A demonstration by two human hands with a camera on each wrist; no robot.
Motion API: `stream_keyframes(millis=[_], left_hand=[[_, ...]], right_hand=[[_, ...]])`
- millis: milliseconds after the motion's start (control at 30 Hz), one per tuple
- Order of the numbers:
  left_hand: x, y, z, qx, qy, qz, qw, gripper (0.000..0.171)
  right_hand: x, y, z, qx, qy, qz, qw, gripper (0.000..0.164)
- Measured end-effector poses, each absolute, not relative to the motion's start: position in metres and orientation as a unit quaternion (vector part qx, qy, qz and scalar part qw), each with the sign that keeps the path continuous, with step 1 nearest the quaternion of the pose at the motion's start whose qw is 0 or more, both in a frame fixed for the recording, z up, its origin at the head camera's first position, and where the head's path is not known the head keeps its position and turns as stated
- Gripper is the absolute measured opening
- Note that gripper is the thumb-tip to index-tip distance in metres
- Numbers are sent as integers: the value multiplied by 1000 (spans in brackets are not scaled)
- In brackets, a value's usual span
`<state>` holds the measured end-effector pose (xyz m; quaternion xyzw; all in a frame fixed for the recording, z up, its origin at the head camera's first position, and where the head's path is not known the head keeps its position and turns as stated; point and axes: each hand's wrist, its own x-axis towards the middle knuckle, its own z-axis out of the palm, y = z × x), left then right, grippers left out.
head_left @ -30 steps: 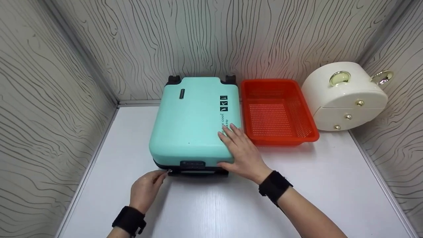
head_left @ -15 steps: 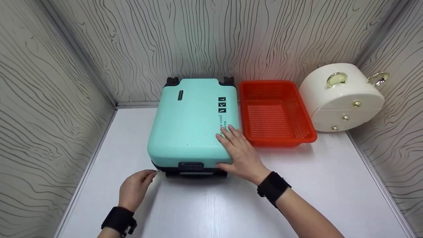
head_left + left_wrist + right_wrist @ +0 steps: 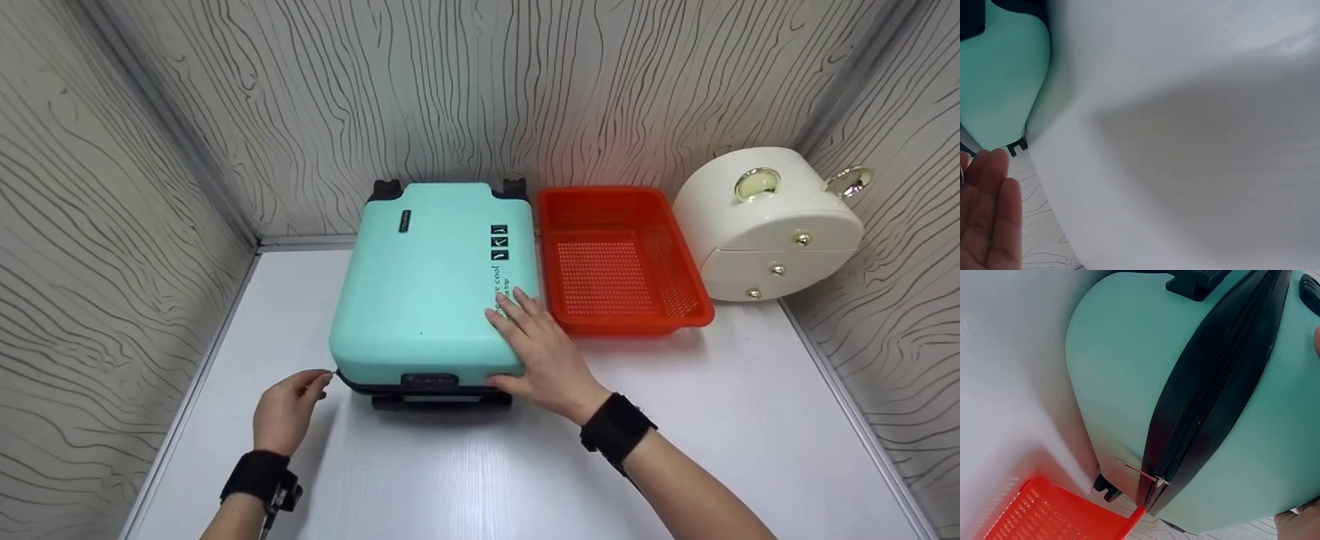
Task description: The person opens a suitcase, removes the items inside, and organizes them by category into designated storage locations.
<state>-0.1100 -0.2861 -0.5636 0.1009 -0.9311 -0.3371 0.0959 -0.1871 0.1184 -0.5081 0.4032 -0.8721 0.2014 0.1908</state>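
Observation:
A mint-green hard-shell suitcase (image 3: pixel 435 285) lies flat on the white table, wheels toward the back wall. At its left front corner my left hand (image 3: pixel 283 411) pinches a small zipper pull, mostly hidden by the fingertips; in the left wrist view a shiny metal edge shows beside the fingers (image 3: pixel 995 169). My right hand (image 3: pixel 546 361) rests on the right front corner, fingers spread over the top and thumb on the front edge. Along the suitcase's side, the right wrist view shows a black zipper (image 3: pixel 1202 405) with its teeth together and another metal zipper pull (image 3: pixel 1134 467) near the far end.
An orange-red plastic basket (image 3: pixel 701 311) stands close against the suitcase's right side. Beyond it is a white rounded case (image 3: pixel 772 225) with gold knobs and gold-rimmed loops. A combination lock (image 3: pixel 430 382) and a black handle (image 3: pixel 442 403) sit on the suitcase's front. Patterned walls enclose the table.
My left hand has moved left along the suitcase's front edge, from beside the lock to the left corner, pinching the zipper pull. My right hand stays on the right corner.

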Motion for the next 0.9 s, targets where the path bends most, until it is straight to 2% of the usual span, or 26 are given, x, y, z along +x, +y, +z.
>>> stream_keyframes(millis=[433, 567, 667, 800, 900], left_hand=[[-120, -291, -570, 107, -908, -400, 64, 24], [-121, -293, -570, 98, -908, -406, 40, 29], [-122, -296, -567, 93, -913, -396, 13, 38], [-126, -294, -550, 91, -897, -433, -5, 58], [-133, -286, -532, 80, -840, -537, -9, 75]], right_hand=[[-187, 116, -512, 401, -869, 210, 201, 100], [-183, 116, -513, 387, -867, 260, 179, 92], [-177, 116, -514, 353, -866, 320, 153, 84], [-165, 119, -520, 266, -859, 425, 106, 85], [-159, 122, -524, 179, -824, 537, 35, 86]])
